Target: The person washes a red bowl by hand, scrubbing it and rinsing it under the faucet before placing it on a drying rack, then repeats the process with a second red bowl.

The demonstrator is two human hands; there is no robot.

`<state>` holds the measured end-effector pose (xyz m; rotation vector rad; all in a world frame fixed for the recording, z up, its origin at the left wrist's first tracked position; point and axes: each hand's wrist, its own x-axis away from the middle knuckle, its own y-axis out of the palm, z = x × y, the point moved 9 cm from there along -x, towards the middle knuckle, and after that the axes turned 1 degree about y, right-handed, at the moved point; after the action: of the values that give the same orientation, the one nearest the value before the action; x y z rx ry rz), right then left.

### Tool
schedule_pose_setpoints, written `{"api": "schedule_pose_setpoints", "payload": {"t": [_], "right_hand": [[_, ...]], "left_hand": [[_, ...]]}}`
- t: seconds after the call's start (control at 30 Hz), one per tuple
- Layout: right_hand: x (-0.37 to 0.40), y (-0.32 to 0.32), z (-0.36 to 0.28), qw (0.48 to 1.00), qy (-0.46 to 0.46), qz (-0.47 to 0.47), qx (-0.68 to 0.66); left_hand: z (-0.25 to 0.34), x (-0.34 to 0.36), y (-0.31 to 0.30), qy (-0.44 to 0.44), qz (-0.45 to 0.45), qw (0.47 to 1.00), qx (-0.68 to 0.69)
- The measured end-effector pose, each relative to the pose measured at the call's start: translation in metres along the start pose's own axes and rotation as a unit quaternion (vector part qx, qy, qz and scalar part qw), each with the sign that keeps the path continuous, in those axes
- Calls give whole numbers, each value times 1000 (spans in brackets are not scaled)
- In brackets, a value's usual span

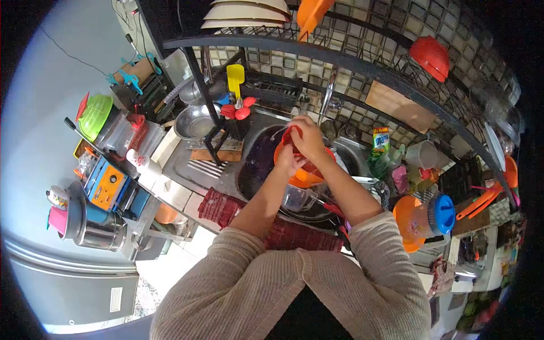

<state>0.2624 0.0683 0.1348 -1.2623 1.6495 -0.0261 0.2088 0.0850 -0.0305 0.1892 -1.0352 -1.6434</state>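
Fingers of the right hand (306,140) are curled over a red item (292,134), and it is held there, just above an orange bowl (307,177)! From those fingers, the red item lies on the inner side, toward the left, partly hidden beneath them. Just below, nearer the body, the left hand (288,161) is set against its lower end, palm side turned up; whether it is gripped by those fingers too, or only touched, cannot be told. So the red item is caught between the two hands, with the right the farther one from the body and the closer one to its upper end. What shows of it seems to be slanted from the right fingers down toward the left; its true long axis is covered. Beyond the right fingers, the faucet (328,93) is seen, well apart from them. Below both sets of fingers, on the body side, a clear container (297,198) is placed by the bowl, and a red patterned cloth (303,234) is spread along the counter edge.
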Motion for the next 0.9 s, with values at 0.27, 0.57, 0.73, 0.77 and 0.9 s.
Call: {"api": "schedule_pose_setpoints", "payload": {"t": [0.27, 0.57, 0.73, 0.77, 0.9], "right_hand": [[19, 46, 69, 637, 472, 6, -610], [27, 51, 80, 563, 485, 40, -668], [24, 44, 76, 610, 474, 23, -635], [18, 42, 79, 626, 448, 48, -637], [17, 45, 96, 722, 451, -9, -524]], "left_hand": [[-20, -19, -1, -27, -112, 993, 10], [-22, -5, 9, -62, -91, 994, 12], [-24, -4, 20, -98, -97, 990, 10], [-26, -9, 21, -100, -108, 989, 23], [-21, -3, 32, -96, -65, 990, -76]]}}
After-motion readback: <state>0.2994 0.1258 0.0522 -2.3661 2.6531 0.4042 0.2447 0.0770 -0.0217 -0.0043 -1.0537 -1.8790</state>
